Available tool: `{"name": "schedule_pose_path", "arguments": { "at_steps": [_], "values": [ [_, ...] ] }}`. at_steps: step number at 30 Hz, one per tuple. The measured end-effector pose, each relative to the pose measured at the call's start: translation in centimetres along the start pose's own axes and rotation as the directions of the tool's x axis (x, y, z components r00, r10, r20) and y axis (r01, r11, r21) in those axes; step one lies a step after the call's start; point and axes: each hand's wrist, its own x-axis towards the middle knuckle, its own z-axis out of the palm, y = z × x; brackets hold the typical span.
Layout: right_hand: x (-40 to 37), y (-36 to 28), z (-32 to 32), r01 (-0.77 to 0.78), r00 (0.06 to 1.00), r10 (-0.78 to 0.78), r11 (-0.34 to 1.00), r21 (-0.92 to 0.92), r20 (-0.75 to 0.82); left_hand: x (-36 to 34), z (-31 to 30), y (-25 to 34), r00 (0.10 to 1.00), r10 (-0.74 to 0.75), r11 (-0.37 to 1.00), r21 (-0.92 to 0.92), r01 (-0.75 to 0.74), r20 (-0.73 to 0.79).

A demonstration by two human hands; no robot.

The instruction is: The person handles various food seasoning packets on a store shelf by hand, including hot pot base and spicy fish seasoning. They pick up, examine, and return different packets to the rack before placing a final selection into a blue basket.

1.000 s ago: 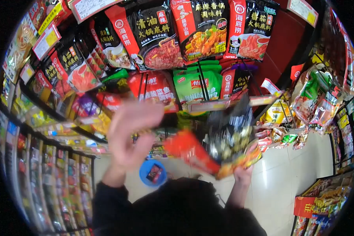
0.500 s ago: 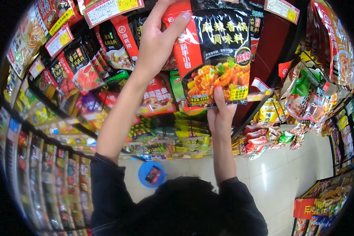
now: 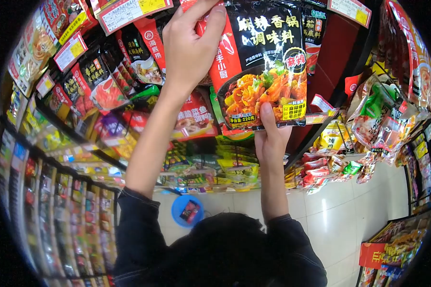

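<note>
A black and red seasoning packet [image 3: 268,57], with a picture of a cooked dish on its front, is held upright before the shelf. My left hand [image 3: 191,43] grips its upper left edge, the thumb lying along the red strip. At the packet's bottom edge my right hand [image 3: 273,131] pinches it, thumb on the front and fingers hidden behind. More packets, such as a black one with a red dish [image 3: 104,86], hang on the shelf to the left of my left hand.
Price tags [image 3: 134,14] line the shelf edge above. Bagged goods [image 3: 383,115] hang at the right. On the tiled floor [image 3: 330,220] below, a blue basin [image 3: 179,205] holds a dark and red packet. A stocked shelf [image 3: 64,220] runs along the left.
My left hand has shifted slightly down and left along the packet's upper edge. The packet's front faces me a little more squarely. My right hand keeps its hold at the bottom.
</note>
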Motion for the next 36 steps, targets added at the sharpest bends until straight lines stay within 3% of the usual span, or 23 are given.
{"name": "schedule_pose_path", "arguments": {
  "at_steps": [2, 9, 12, 14, 16, 18, 20, 21, 24, 27, 30, 31, 32, 34, 35, 36],
  "values": [
    [0.0, -0.1, 0.1, 0.002, 1.0, -0.002, 1.0, -0.001, -0.009, 0.6, -0.1, 2.6, 0.995, 0.088, 0.995, 0.058, -0.086, -0.041],
    [0.4, -0.4, 0.4, -0.106, 0.994, 0.107, 0.993, 0.041, -0.022, 0.8, 0.4, 1.9, 0.999, -0.017, 0.999, 0.04, 0.016, 0.03],
    [0.6, -1.2, 0.1, -0.243, 0.969, 0.243, 0.97, 0.019, -0.033, 0.9, 0.6, 1.6, 0.999, 0.032, 0.995, 0.097, -0.034, 0.022],
    [0.4, -2.7, -1.6, -0.378, 0.925, 0.38, 0.919, -0.111, -0.007, 1.1, 1.2, -0.1, 0.994, 0.105, 0.989, 0.101, -0.104, 0.0],
    [-0.7, -4.3, -1.7, -0.411, 0.909, 0.416, 0.904, -0.12, 0.016, 1.1, 1.5, -0.5, 0.987, 0.159, 0.957, 0.247, -0.153, -0.005],
    [-2.9, -6.8, -0.6, -0.351, 0.936, 0.351, 0.936, -0.006, 0.041, 1.2, 1.6, -0.7, 0.983, 0.186, 0.926, 0.332, -0.177, 0.006],
    [-4.5, -8.1, -1.0, -0.34, 0.935, 0.353, 0.921, -0.193, 0.036, 1.4, 1.9, -0.8, 0.983, 0.181, 0.919, 0.352, -0.178, 0.024],
    [-5.4, -8.7, -1.4, -0.334, 0.935, 0.354, 0.899, -0.283, 0.024, 1.6, 2.1, -1.2, 0.968, 0.249, 0.865, 0.44, -0.241, 0.039],
    [-7.8, -8.7, -4.5, -0.4, 0.869, 0.451, 0.883, -0.246, 0.205, 1.4, 3.4, -2.7, 0.964, 0.253, 0.803, 0.537, -0.258, 0.085],
    [-9.2, -8.0, -6.0, -0.405, 0.823, 0.488, 0.863, -0.301, 0.291, 1.0, 4.4, -3.8, 0.966, 0.25, 0.764, 0.598, -0.242, 0.071],
    [-10.0, -7.1, -6.8, -0.417, 0.832, 0.501, 0.848, -0.328, 0.237, -0.2, 4.5, -3.1, 0.991, 0.098, 0.765, 0.631, -0.13, 0.086],
    [-10.3, -6.9, -7.0, -0.419, 0.842, 0.506, 0.831, -0.365, 0.186, -0.6, 4.3, -3.0, 0.955, 0.283, 0.678, 0.687, -0.261, 0.084],
    [-10.6, -6.6, -7.6, -0.412, 0.853, 0.498, 0.827, -0.383, 0.159, -1.2, 3.8, -2.5, 0.926, 0.372, 0.651, 0.693, -0.311, 0.066],
    [-11.4, -5.9, -9.5, -0.41, 0.869, 0.486, 0.811, -0.417, 0.092, -3.3, 2.4, -2.2, 0.915, 0.389, 0.599, 0.724, -0.342, 0.11],
    [-11.8, -5.5, -10.7, -0.415, 0.877, 0.478, 0.802, -0.43, 0.046, -4.4, 1.2, -1.9, 0.91, 0.403, 0.628, 0.694, -0.352, 0.098],
    [-12.0, -5.4, -11.5, -0.474, 0.865, 0.5, 0.777, -0.414, -0.053, -5.9, 0.1, -0.9, 0.934, 0.349, 0.741, 0.587, -0.327, 0.08]
  ]
}}
